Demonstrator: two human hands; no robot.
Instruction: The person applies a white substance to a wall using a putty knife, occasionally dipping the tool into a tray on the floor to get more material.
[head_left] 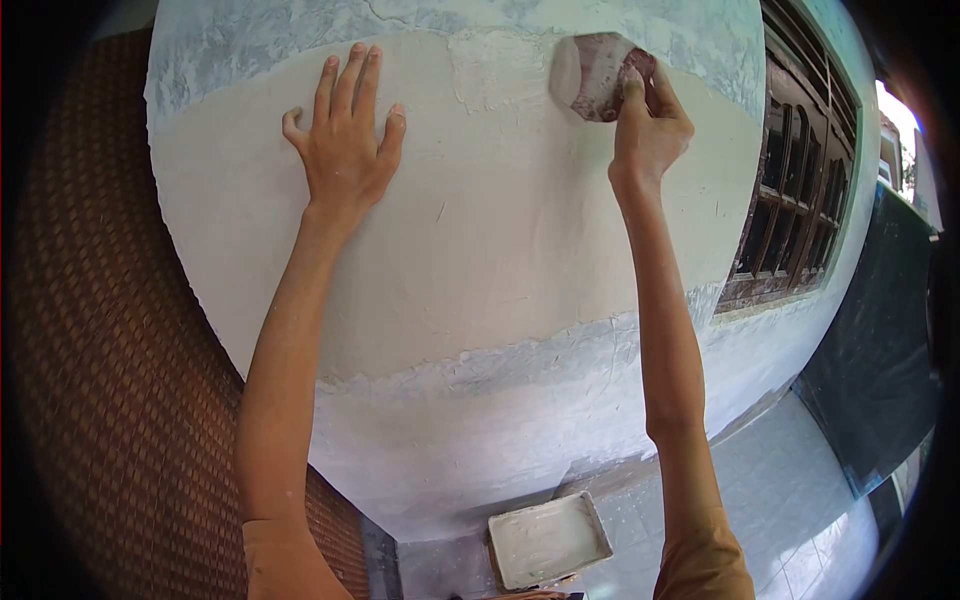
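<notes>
Right fingers [665, 92] pinch scraper [597, 80]; plaster [480, 240] beneath, contact unclear. Left fingers [347, 85] splayed, holding nothing. Likely smoothing; next stroke wants even pressure.

Your scraper [592, 85] at one o'clock is dark maroon, smeared whitish. Before you, the putty coat [480, 250] is pale cream; the wall [470, 430] shows mottled blue-grey towards twelve and whiter towards six. At nine, you have a brown, basket-patterned woven panel [90, 300]; at three, a blackish sheet [875, 330]; at five, your mustard-brown sleeve [705, 562].
</notes>
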